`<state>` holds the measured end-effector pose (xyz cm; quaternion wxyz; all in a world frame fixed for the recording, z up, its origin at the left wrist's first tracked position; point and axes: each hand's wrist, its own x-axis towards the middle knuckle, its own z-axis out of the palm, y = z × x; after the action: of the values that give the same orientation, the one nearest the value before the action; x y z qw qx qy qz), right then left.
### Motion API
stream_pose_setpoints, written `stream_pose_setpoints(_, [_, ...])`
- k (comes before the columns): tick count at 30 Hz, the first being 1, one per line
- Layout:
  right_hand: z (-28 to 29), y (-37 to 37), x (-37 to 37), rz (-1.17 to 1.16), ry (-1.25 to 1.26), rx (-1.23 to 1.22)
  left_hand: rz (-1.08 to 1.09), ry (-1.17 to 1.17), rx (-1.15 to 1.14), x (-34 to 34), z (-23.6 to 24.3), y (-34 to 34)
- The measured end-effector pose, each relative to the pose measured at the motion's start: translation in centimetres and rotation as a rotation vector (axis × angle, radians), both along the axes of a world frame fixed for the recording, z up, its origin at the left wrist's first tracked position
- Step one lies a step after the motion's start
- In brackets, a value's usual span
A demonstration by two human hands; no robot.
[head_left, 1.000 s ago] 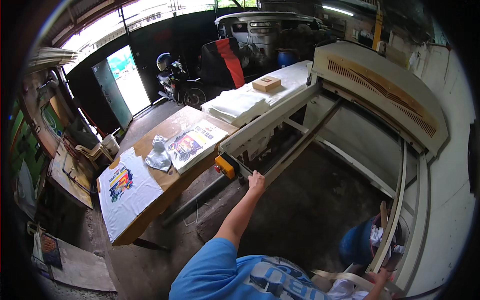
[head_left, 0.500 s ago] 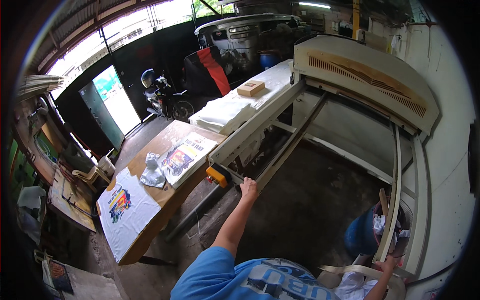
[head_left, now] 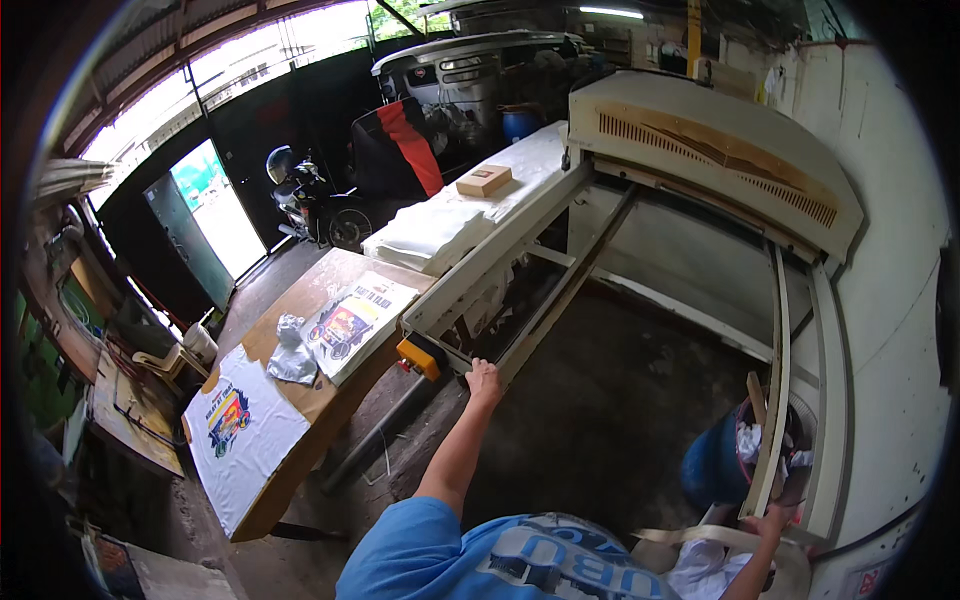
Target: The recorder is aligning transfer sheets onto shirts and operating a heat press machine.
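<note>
A large cream machine with a metal rail frame (head_left: 822, 400) reaches toward me, its vented hood (head_left: 715, 150) at the far end. My left hand (head_left: 484, 382) is closed on the near end of the left inner rail (head_left: 560, 305), beside a yellow control box (head_left: 418, 358) with a red button. My right hand (head_left: 770, 525) is at the near end of the right inner rail (head_left: 776, 400), and its fingers look wrapped round it, partly hidden. Both arms are stretched wide apart.
Left stands a wooden table (head_left: 300, 295) with a printed white T-shirt (head_left: 245, 425), a stack of printed shirts (head_left: 358, 320) and a crumpled silvery bundle (head_left: 291, 350). A blue drum (head_left: 712, 465) stands under the right rail. Behind are a small box (head_left: 484, 181) and a motorcycle (head_left: 310, 205).
The view has shifted a little, so the surroundings sit slightly further left in the picture. Both hands stay at the same rail ends.
</note>
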<state>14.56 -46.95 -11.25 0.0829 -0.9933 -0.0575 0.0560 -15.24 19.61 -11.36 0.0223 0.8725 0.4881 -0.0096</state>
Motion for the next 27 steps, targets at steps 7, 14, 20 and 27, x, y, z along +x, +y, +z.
stream_pose_setpoints(7, [1.5,1.5,-1.6,0.011,-0.029,0.021,-0.002,-0.072,0.020,-0.3,0.3,-0.2])
stream_pose_setpoints(14, [3.5,2.3,-2.2,-0.017,0.025,-0.015,-0.002,-0.126,0.042,-0.4,0.2,-0.3])
stream_pose_setpoints(20, [2.6,1.6,-2.0,-0.029,-0.010,-0.088,0.018,-0.112,0.016,0.4,0.0,-0.3])
stream_pose_setpoints(27, [2.6,1.4,-1.9,-0.042,0.032,-0.064,0.009,-0.114,0.013,0.5,0.8,-0.9])
